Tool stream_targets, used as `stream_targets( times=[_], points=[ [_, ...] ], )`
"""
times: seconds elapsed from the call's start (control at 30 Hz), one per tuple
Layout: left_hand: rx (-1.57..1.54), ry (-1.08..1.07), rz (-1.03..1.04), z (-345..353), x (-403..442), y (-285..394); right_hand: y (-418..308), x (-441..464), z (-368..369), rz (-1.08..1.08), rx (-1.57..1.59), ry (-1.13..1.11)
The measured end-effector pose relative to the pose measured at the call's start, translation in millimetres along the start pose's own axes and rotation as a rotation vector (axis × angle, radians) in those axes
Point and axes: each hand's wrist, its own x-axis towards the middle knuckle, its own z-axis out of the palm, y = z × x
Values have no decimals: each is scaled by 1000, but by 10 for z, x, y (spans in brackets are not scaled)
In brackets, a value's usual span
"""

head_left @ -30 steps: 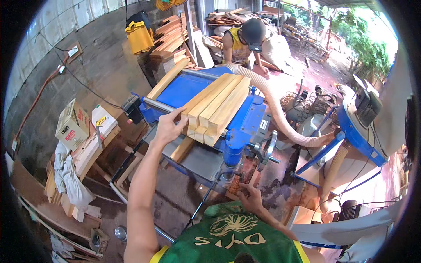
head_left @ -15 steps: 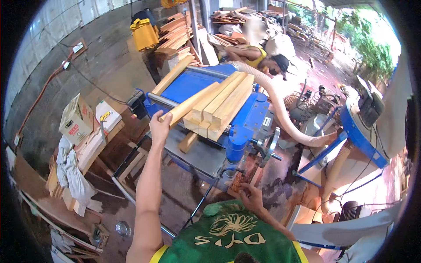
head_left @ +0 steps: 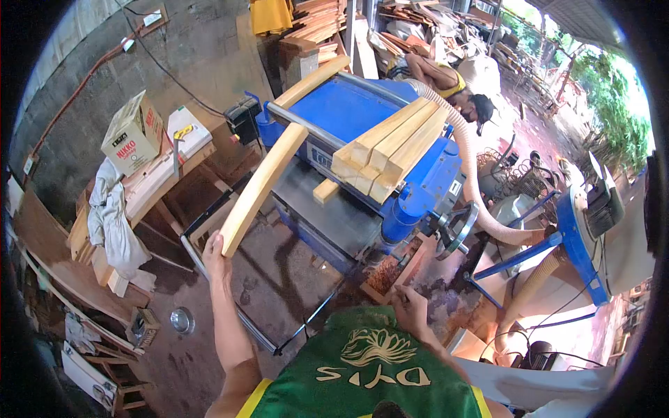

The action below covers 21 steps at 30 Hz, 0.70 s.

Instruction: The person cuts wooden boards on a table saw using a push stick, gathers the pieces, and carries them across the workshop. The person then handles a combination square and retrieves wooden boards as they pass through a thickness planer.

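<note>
My left hand (head_left: 217,256) grips the near end of a curved wooden piece (head_left: 263,188), which slants up and away to the left of the blue machine (head_left: 348,104). Several similar pieces lie stacked side by side (head_left: 394,150) on the machine's top. The end of another piece (head_left: 326,191) shows below that stack, over the grey metal bed (head_left: 334,219). My right hand (head_left: 410,306) is near my body, in front of the green shirt, with its fingers curled; whether anything is inside them is hidden.
Another curved piece (head_left: 310,81) lies along the machine's far left side. A handwheel (head_left: 456,228) and a ribbed hose (head_left: 474,174) are on the right. A person (head_left: 446,78) bends down behind the machine. At left, a carton (head_left: 134,136) sits on stacked wood.
My left hand has taken one piece off the stack and drawn it left and towards me. The view has shifted. Behind the machine, the person has bent down.
</note>
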Motion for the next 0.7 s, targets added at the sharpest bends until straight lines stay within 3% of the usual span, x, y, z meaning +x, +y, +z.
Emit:
stream_targets(
  times=[0.2,0.33,0.37,0.43,0.5,0.57,0.63,0.7],
  points=[
    [147,83,-112,-580,-495,-211,-15,-54,63,98,-11,10],
    [208,2,-197,-746,-794,-411,-69,-120,68,217,-3,-23],
    [210,4,-216,-685,-892,-458,-96,-126,63,261,9,-44],
    [510,47,-247,-448,-1116,-483,-102,-143,100,265,2,-67],
    [630,20,-166,-300,-1230,-710,-115,-162,133,246,-12,-99],
    [580,87,-169,-168,-1204,-1068,-130,-125,173,193,-31,-129],
    [736,99,31,205,-1204,-1076,-76,-106,215,124,-14,-141],
    [688,177,23,470,-1152,-1260,-98,-32,210,114,7,-157]
  ],
)
